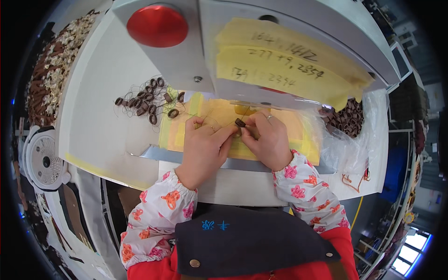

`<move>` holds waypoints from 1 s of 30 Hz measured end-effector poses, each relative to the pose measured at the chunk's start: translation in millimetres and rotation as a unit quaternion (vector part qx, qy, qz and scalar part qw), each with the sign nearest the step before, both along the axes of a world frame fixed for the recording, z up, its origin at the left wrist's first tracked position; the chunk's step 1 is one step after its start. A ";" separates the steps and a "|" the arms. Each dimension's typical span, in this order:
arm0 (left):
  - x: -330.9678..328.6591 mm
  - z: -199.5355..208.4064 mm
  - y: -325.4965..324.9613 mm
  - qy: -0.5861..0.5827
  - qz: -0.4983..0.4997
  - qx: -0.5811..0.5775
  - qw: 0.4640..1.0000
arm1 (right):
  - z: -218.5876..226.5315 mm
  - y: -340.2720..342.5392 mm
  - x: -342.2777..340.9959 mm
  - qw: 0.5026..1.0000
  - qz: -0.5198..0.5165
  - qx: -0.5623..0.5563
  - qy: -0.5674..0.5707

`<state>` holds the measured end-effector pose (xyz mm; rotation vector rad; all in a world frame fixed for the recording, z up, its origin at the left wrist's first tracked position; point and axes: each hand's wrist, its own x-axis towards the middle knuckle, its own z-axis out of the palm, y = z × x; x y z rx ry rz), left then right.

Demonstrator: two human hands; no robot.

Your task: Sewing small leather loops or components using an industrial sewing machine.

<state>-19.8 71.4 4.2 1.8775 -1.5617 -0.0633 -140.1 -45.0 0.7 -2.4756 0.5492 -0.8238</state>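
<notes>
Between my fingertips, in front of the machine head, is a small dark brown loop (240,122). My right hand (269,138) pinches it from the right with thumb and forefinger. From the left, my left hand (206,148) reaches in with its fingers bent and its forefinger and thumb tips against the loop's lower left side. Under both hands lies a work plate covered in yellow tape (180,135). To the left rests a loose pile of brown loops (143,100) with thin dark threads trailing from them. The machine's working part is partly hidden behind my fingers.
The grey machine head (196,56) overhangs my hands, with a red button (157,25) and yellow paper notes (291,58). A clear plastic bag (345,149) with many brown loops (347,116) lies right. A white fan (45,161) stands left of the white table (105,121).
</notes>
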 end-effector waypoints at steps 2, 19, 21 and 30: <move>1.3 -1.6 -1.5 -0.008 0.005 -0.009 1.000 | 2.0 0.2 0.5 1.000 -0.005 0.008 0.018; 22.9 -6.5 -7.0 -0.026 -0.023 -0.036 0.999 | 1.3 2.9 4.0 0.994 -0.017 0.097 0.038; 23.1 -6.4 -10.8 -0.016 -0.035 -0.052 0.998 | 0.3 1.6 3.0 0.995 -0.005 0.096 0.034; 60.0 3.0 11.5 0.008 0.138 -0.037 0.990 | 4.9 -9.0 -12.2 0.994 0.021 0.106 -0.002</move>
